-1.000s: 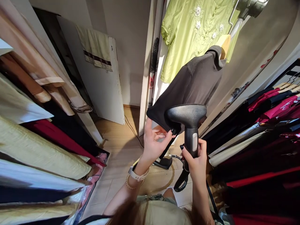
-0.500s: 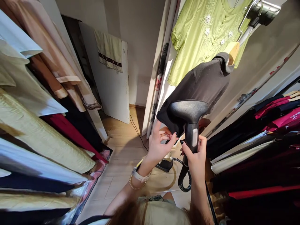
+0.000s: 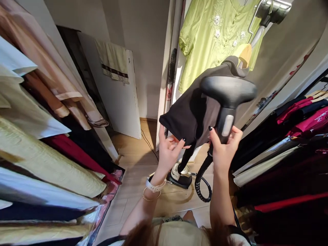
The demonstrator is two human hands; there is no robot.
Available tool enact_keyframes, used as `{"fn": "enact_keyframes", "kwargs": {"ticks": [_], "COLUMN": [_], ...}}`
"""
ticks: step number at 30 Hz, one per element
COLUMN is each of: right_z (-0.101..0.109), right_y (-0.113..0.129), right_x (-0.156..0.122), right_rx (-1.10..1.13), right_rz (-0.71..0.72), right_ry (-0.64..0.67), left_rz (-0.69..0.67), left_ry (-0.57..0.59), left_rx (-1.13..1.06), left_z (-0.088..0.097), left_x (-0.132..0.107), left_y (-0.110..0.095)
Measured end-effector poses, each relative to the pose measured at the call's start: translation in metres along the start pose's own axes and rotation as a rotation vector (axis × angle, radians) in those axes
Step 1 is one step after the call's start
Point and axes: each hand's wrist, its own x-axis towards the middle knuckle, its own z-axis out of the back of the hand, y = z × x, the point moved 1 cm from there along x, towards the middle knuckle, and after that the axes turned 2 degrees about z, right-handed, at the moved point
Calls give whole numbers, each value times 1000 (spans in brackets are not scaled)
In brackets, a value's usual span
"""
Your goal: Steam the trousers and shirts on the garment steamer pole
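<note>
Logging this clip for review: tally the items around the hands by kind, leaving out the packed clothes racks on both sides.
Garment steamer head: 1
Steamer base unit: 1
Dark collared shirt: 1
Lime-green embroidered blouse: 1
Striped towel: 1
Total: 5

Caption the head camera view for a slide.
Right hand grips a clothes steamer, left hand touches the hem of a dark shirt.

Steamer base [image 3: 179, 177] on floor [image 3: 143, 201] between racks [image 3: 317, 77]
</note>
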Motion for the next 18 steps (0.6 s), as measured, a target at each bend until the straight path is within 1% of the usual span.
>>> {"fn": "enact_keyframes", "kwargs": {"ticks": [2,4,6,8,10,12,15,18], "right_z": [14,32,50,65,75,80,81,77], "right_y": [0,-4,-11,-20,-27,-32,-30,-23], "right_x": [4,3,-2,-9,-18,-27,-44,-59], "right_rx": [-9,-38,-80,-93,-80,-77,-98,-116], "right_rz": [44,64,50,-1,-75,-149,-241,-321], "right_ry": [-125,-221,-264,-267,-246,-201,-73,78], "left_rz": [6,3,1,-6,-23,-45,-79,-119], "left_ry": [-5,-19,-36,-45,-44,-42,-45,-66], "left_rx": [-36,-50,-55,-58,-62,-58,-18,60], "left_z": [3,6,7,6,5,5,3,1], "left_x": [10,16,20,23,24,24,19,10], "left_y": [1,3,3,3,3,4,5,8]}}
